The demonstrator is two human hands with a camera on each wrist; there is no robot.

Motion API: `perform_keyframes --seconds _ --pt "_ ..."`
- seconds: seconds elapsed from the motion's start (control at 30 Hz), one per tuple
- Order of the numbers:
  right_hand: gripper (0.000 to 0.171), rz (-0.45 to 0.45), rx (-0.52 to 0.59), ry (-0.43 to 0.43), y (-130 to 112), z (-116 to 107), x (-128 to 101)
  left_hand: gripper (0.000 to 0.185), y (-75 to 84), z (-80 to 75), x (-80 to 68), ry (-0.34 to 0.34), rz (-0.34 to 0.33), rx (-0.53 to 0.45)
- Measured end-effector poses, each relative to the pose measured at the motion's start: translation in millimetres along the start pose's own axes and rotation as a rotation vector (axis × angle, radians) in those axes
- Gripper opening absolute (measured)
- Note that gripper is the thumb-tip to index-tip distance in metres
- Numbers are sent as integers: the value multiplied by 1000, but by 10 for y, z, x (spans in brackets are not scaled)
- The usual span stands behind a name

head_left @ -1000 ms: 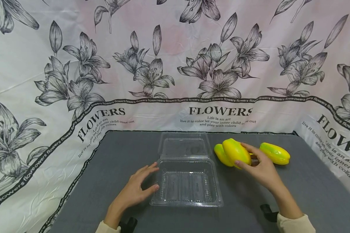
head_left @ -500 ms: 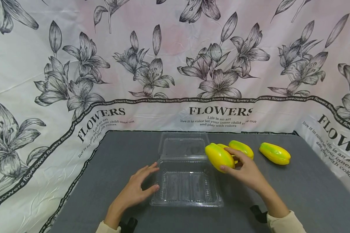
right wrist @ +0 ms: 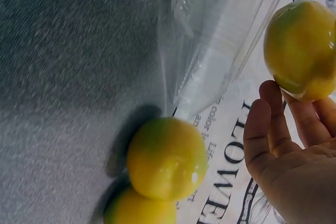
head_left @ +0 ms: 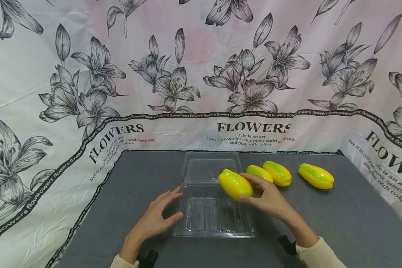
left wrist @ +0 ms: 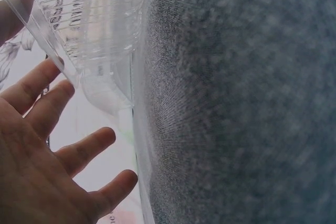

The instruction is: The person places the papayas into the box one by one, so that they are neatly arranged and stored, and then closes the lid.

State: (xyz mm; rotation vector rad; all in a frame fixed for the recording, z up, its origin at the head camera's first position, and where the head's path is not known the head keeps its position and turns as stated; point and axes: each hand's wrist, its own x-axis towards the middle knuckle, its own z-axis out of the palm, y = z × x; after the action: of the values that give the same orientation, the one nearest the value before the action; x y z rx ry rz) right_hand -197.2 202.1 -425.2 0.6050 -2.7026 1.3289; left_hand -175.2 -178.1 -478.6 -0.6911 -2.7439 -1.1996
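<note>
My right hand (head_left: 271,197) grips a glossy yellow-green papaya (head_left: 235,185) between thumb and fingers, held up over the right back part of a clear plastic clamshell box (head_left: 187,233). In the right wrist view the same papaya (right wrist: 302,51) shows at the fingertips, above the tray's side wall. The box lies open, its lid (head_left: 211,167) folded back toward the wall. At the box's left rim rests my left hand (head_left: 155,217), fingers spread. In the left wrist view, the left hand's fingers (left wrist: 47,108) are extended, with fingertips right at the clear rim.
Two more papayas lie side by side right of the lid, one nearer (head_left: 259,173) and one behind (head_left: 278,174). Another papaya (head_left: 316,176) lies farther right. A grey cloth (head_left: 127,178) covers the table, and a flower-printed sheet (head_left: 174,130) hangs behind it.
My right hand has carried the papaya leftward, from above the other papayas to over the box, uncovering the two beneath. The left hand has stayed in place.
</note>
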Motion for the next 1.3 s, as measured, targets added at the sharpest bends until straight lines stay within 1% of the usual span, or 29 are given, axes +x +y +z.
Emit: perform_keyframes --seconds 0.1,0.27,0.43,0.67,0.93,1.07,1.3 --pt "69 -17 14 -35 -31 30 38 60 -1 0 0 0 0 -1" --pt "70 -51 -11 -65 -69 38 97 60 0 1 -2 -11 -4 -6" --pt "70 -59 -13 -90 -136 25 174 60 4 0 -3 -24 -15 -5" --pt "71 -78 0 -130 -279 37 284 59 4 -2 -6 -17 -2 -11" --pt "69 -113 8 -152 -380 158 407 59 4 -10 -2 -24 -15 -11" --pt "70 -115 18 -167 -417 223 460 60 9 -12 -1 -26 -24 -18" --pt "69 -137 18 -197 -415 367 535 62 14 -8 -1 -32 -31 -30"
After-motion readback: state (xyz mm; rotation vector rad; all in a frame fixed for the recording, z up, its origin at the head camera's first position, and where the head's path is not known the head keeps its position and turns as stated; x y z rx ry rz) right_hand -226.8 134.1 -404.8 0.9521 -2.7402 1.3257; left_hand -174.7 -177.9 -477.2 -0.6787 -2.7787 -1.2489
